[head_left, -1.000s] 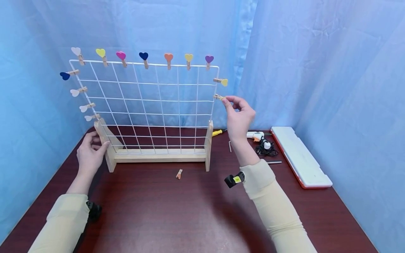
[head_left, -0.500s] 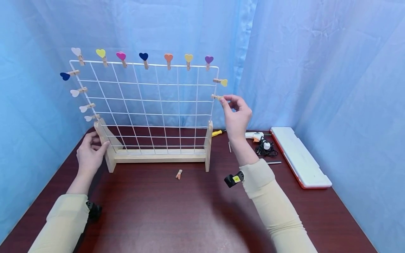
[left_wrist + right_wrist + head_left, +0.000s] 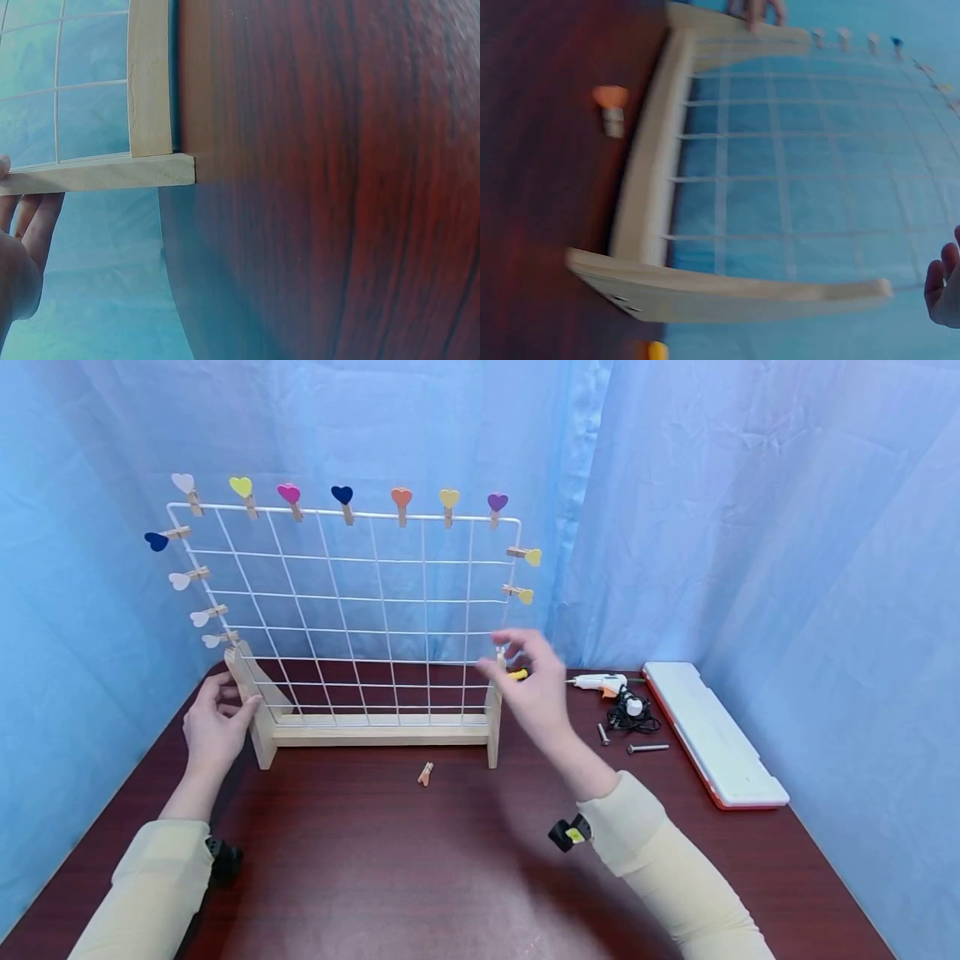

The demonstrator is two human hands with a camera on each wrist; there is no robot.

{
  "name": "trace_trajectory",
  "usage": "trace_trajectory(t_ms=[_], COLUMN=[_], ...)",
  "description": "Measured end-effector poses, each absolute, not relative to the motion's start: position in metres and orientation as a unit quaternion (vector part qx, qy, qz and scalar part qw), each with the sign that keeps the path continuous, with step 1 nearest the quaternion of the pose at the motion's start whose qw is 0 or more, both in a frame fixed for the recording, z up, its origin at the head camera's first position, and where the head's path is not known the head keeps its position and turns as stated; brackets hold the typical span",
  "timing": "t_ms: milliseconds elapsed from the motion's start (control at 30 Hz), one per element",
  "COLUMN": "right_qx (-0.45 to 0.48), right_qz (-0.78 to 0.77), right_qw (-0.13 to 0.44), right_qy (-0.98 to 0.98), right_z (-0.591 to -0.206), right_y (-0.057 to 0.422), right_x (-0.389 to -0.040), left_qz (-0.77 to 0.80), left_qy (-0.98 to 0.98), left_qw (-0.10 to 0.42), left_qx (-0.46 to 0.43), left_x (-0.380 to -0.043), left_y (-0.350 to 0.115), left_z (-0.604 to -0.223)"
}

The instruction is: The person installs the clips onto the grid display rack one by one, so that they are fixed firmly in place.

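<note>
A white wire grid (image 3: 345,610) stands upright in a wooden stand (image 3: 382,737). Heart-topped clothespins line its top and both sides, among them a yellow-heart clothespin (image 3: 519,594) on the right edge. My left hand (image 3: 213,718) grips the stand's left side panel (image 3: 105,174), thumb in front and fingers behind. Near the top of the right side panel (image 3: 727,295) hovers my right hand (image 3: 534,681), fingers parted and holding nothing. On the table before the stand lies a clothespin with an orange heart (image 3: 425,774).
Right of the stand lie a white glue gun (image 3: 602,682), a coiled black cord (image 3: 633,714) and two bolts, one a long bolt (image 3: 648,748). A white case (image 3: 712,735) with a red base sits at the right edge. Yellow shows behind my right hand. Blue curtains surround the table.
My right hand has pushed the yellow-heart clothespin onto the grid's right edge, let it go, and moved down toward the right side panel. My left hand has stayed put.
</note>
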State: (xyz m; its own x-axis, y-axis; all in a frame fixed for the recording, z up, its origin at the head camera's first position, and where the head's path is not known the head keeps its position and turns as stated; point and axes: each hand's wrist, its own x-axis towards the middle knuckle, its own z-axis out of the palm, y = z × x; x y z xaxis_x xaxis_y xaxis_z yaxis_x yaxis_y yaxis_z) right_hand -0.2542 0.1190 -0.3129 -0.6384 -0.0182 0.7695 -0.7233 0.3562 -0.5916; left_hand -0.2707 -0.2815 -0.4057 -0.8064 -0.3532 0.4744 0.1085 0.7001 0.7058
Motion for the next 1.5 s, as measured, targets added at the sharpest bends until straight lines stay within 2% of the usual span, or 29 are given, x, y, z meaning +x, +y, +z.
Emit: trace_trajectory(t_ms=[167,367,533,700,1000,1500], right_qx=[0.338,0.467,0.531,0.541,0.527,0.513], right_qz=[0.404,0.296,0.225,0.197,0.195,0.223], right_qw=[0.250,0.087,-0.011,-0.070,-0.089,-0.037], right_qy=[-0.813,-0.828,-0.817,-0.815,-0.822,-0.828], right_z=[-0.363,-0.408,-0.427,-0.437,-0.448,-0.437], right_y=[0.103,0.090,0.084,0.080,0.074,0.092], right_x=[-0.256,-0.267,-0.279,-0.288,-0.294,-0.287], left_qz=[-0.382,-0.385,-0.386,-0.389,-0.390,-0.385], left_qy=[-0.869,-0.869,-0.869,-0.866,-0.867,-0.871], left_qw=[0.309,0.302,0.303,0.307,0.301,0.295], left_qx=[0.063,0.069,0.069,0.068,0.073,0.079], left_x=[-0.272,-0.271,-0.270,-0.270,-0.271,-0.270], left_y=[-0.282,-0.282,-0.282,-0.282,-0.281,-0.281], left_z=[-0.406,-0.407,-0.406,-0.407,-0.407,-0.405])
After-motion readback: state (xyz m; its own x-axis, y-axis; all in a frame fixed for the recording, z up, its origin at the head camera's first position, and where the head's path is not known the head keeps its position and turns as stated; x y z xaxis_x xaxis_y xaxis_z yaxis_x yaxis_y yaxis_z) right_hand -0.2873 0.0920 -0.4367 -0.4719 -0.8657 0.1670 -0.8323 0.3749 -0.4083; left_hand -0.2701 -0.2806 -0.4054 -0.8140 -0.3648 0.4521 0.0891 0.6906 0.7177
